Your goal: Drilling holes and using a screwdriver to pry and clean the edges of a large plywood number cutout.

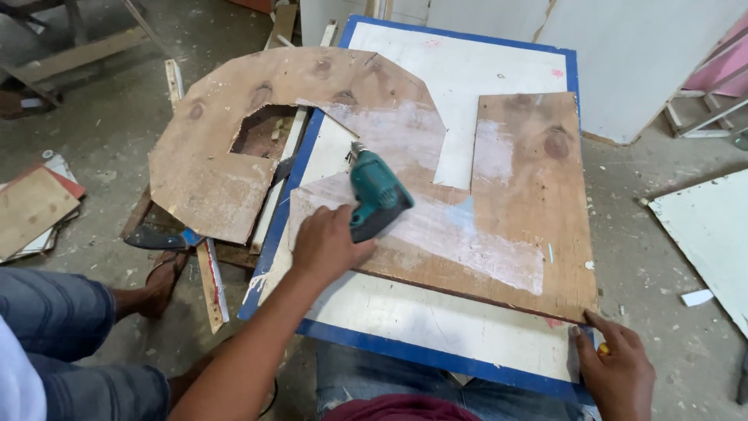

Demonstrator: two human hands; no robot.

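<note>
Drill: teal power drill (377, 199) tipped forward, bit down on the brown plywood cutout (436, 195), near its inner edge.
Left hand (327, 245): closed round the drill's grip, forearm reaching in from lower left.
Right hand (615, 370): fingers pressed flat on the plywood's near right corner, something small and yellow tucked under them, too small to name.
Plywood: odd-shaped sheet with a rectangular notch, lying across a white board with blue edging (436, 355); left lobe overhanging, unsupported.
Risk, slip: likely skid of the bit on the whitish smeared face if pushed at this slant.
Risk, shift: only one corner pinned; possible swing or lift of the sheet under drill torque.
Risk, below: bit probably biting into the white board once through.
Risk, legs: knees in jeans (405, 386) just under the board's near edge.
Around: wooden slats (210, 281) and a dark tool (160, 238) under the overhang; stacked offcuts (31, 206) at left; white panel (709, 230) at right; sandalled foot (164, 281) of a person at lower left.
Obstruction: none between bit and wood; slats crowding the left side.
</note>
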